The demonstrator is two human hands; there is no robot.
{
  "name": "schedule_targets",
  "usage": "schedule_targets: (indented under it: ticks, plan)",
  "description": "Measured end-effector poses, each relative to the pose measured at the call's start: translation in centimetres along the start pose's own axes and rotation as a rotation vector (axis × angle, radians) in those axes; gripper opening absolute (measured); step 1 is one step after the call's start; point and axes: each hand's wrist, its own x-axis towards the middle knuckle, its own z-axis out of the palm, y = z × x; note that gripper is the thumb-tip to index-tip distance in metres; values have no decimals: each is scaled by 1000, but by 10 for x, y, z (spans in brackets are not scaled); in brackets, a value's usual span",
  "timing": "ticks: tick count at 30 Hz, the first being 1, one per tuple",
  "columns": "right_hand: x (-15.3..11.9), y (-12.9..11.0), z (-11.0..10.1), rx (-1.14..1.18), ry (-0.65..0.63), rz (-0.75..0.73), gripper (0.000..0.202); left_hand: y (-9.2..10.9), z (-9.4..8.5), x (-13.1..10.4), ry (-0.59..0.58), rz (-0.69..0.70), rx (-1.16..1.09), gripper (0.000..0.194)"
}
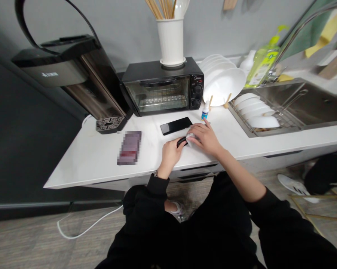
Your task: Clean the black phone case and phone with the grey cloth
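Note:
My left hand (171, 152) is closed on a small black object (181, 141), whose kind I cannot make out. Against that object my right hand (204, 138) presses a crumpled white tissue or cloth (190, 139) with its fingertips. Just behind both hands a black smartphone (175, 126) lies flat, screen up, on the white countertop (154, 149). A small white bottle with a blue label (205, 111) stands upright beyond the right hand's fingers. To the left lies a blurred-out purple rectangular item (129, 148).
A toaster oven (164, 87) stands at the back, bearing a white utensil holder (171, 43). A tall dispenser machine (81, 82) is at left. White plates (223, 84) stand on the right, near a sink (311, 108) with bowls (255, 110) and a green soap bottle (262, 63).

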Motion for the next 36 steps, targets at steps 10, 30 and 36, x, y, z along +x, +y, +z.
schedule_targets:
  ticks: [10,30,36]
  plan:
    - [7,-34,-2,121,62,18,45,3,-2,1,-31,-43,139,25]
    - [-21,28,-20,86,89,133,44,2,0,1,11,10,-41,25]
    - [-24,63,-31,157,26,253,43,4,-1,1,4,5,-21,26]
